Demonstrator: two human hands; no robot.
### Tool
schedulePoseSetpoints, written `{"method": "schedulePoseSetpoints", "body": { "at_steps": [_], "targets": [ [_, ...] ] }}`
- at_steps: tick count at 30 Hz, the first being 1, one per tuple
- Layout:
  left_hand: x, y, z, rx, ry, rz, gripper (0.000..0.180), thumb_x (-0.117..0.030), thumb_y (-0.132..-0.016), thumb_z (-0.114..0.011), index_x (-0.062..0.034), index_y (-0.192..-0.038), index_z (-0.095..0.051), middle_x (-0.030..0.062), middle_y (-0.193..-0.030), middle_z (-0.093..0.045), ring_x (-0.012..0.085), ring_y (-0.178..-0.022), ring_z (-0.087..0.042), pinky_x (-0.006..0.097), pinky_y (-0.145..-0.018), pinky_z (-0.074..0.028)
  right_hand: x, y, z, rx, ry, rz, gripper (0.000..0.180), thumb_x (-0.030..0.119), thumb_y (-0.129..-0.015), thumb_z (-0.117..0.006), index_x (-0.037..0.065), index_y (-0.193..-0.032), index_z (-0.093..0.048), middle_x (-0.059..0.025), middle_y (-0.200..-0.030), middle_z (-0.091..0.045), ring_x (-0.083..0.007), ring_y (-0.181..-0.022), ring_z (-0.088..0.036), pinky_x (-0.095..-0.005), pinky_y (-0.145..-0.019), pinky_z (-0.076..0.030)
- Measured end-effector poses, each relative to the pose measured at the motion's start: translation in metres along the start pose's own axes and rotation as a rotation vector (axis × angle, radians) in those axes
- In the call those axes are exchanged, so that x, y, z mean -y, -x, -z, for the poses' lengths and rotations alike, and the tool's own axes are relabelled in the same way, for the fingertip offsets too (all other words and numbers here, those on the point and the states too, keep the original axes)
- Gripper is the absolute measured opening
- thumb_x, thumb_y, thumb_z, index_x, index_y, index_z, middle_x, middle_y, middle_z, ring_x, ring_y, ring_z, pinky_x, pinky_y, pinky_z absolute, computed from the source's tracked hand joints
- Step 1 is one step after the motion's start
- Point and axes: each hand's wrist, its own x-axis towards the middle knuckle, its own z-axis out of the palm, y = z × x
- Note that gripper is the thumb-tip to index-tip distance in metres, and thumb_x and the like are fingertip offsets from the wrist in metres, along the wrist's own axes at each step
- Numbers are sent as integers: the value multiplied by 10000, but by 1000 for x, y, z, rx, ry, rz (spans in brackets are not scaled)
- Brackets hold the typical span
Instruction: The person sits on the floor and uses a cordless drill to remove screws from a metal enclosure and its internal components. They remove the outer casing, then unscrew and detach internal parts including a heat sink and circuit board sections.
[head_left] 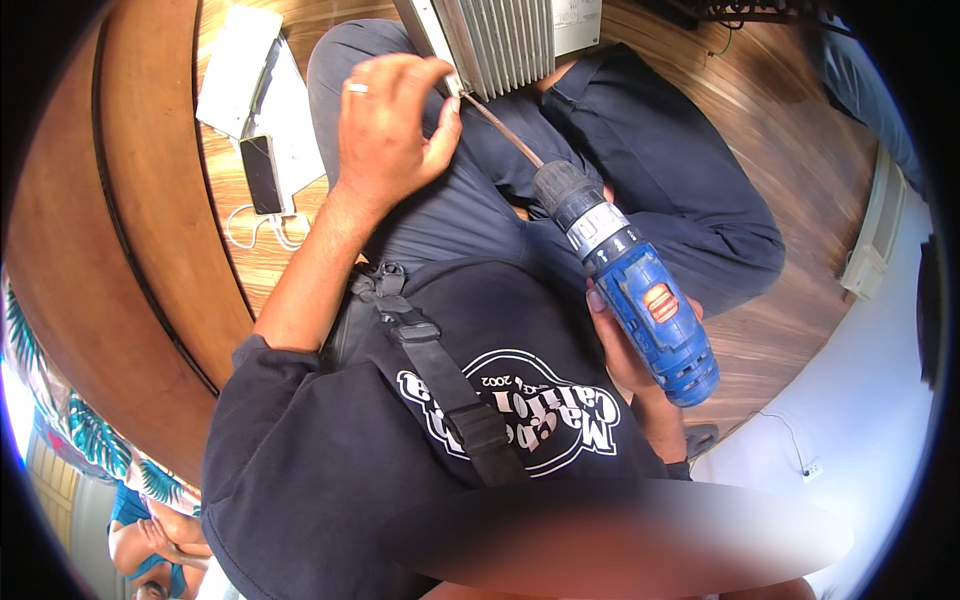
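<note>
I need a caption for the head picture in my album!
Right hand grips a blue drill; left hand near the tip of its bit.

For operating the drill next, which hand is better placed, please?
Probably the right hand: it grips the blue drill, whose long bit points toward the ribbed unit. The left hand is at that unit's edge.
</note>
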Motion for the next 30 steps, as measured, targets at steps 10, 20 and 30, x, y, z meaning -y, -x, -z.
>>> {"method": "schedulePoseSetpoints", "body": {
  "at_steps": [10,20,30],
  "targets": [
    [0,10,-11,67,34,20,209,-161,-914,-885,-167,-1108,-807,-9,-1051,-724,224,-1020,-708,404,-898,-498,-6,7,-13,-105,-97,19,316,51,-843,-957,3,-1109,-794,-109,-981,-823,-231,-827,-836,-317,-772,-652],
    [-2,13,-12,39,13,7,270,-146,-892,-904,-153,-1131,-780,-4,-1051,-724,217,-1001,-716,399,-877,-504,2,4,-11,-158,-75,109,289,38,-867,-958,-2,-1105,-799,-120,-1002,-833,-233,-859,-843,-323,-795,-655],
    [-1,16,-16,23,123,176,473,-165,-870,-923,-73,-1249,-656,66,-1165,-671,228,-1027,-701,410,-927,-542,-10,4,-9,-131,-94,204,312,-2,-859,-955,-4,-1131,-802,-135,-1042,-843,-285,-930,-852,-359,-856,-660]
  ]
}}
